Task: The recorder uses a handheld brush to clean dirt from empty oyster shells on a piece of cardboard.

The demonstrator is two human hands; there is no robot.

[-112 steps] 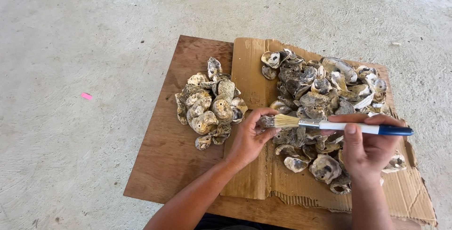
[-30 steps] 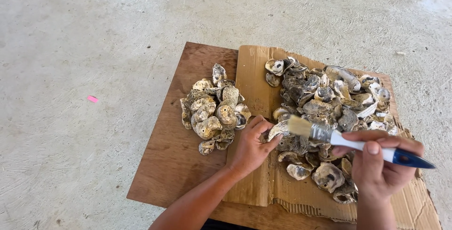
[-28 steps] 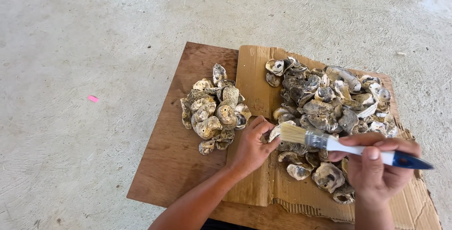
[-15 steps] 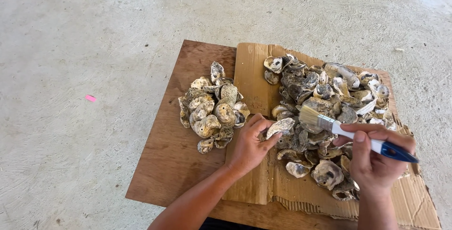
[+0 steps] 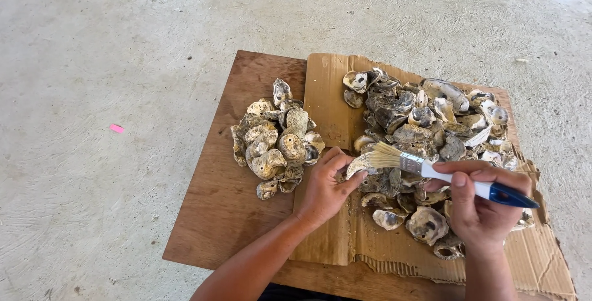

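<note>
- The left hand holds one oyster shell at the near edge of the big pile of shells. Its fingers curl around the shell's left side, and the thumb presses it from below.
- The right hand is closed tight around the handle of a paintbrush. The handle is white with a blue end. The pale bristles touch the top of the held shell.
- The shell sits between the left fingers and the brush tip, just above the cardboard sheet.
- The shell could slip out. It looks rough and bumpy, and only the fingertips hold it, so a hard push from the brush might knock it loose.
- The shell edges look sharp. A fast stroke could make the shell scrape the left fingers.
- The big pile lies right under the right hand. A wide swing of the brush could bump shells off the cardboard onto the concrete floor.
- A dropped shell could land in the wrong heap. The small pile of shells sits close by on the wooden board, just left of the left hand.
</note>
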